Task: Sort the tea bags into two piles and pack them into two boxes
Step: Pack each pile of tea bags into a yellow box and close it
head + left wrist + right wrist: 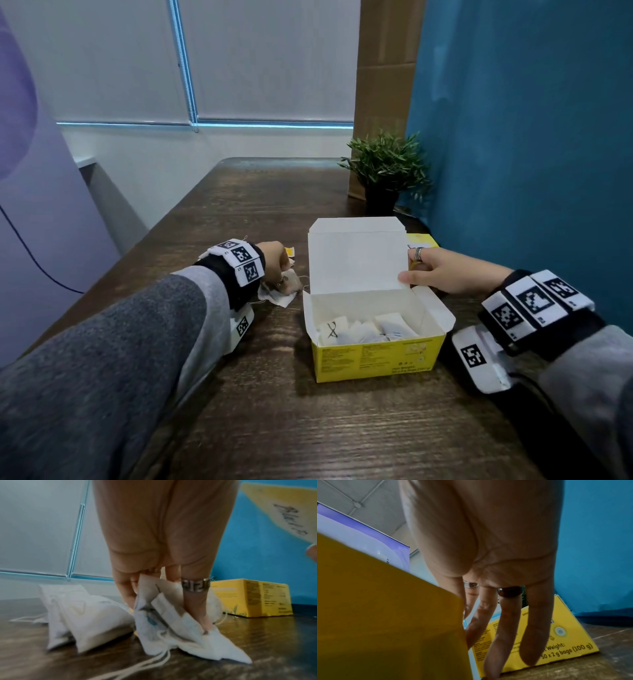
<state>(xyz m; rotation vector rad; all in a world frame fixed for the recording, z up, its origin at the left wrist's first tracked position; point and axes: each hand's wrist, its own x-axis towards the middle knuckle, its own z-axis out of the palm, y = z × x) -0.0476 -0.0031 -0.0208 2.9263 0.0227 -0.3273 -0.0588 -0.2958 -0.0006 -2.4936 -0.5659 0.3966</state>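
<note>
far left on the dark wooden counter (260, 428) we see a small pile of loose tea bags (82, 616) lying on their sides, strings trailing. just right of them our left hand (274, 262) reaches down, its fingers (197, 609) curled around a couple of crumpled tea bags (164, 622) that touch the counter (a patterned ring (195, 586) sits on one finger). further right stands the open yellow box (376, 356), lid (356, 260) raised upright, with several tea bags (366, 330) already lying inside it. our right hand (445, 270) holds the lid's right edge, thumb on the inner white face and fingers (534, 635) stretched behind it, so the lid is pinched between them. behind that hand a second yellow box (423, 241) lies near the blue wall (531, 137); we cannot tell whether it is open. a small potted plant (383, 171) stands at the counter's far end, beside a tall cardboard panel (387, 68).
</note>
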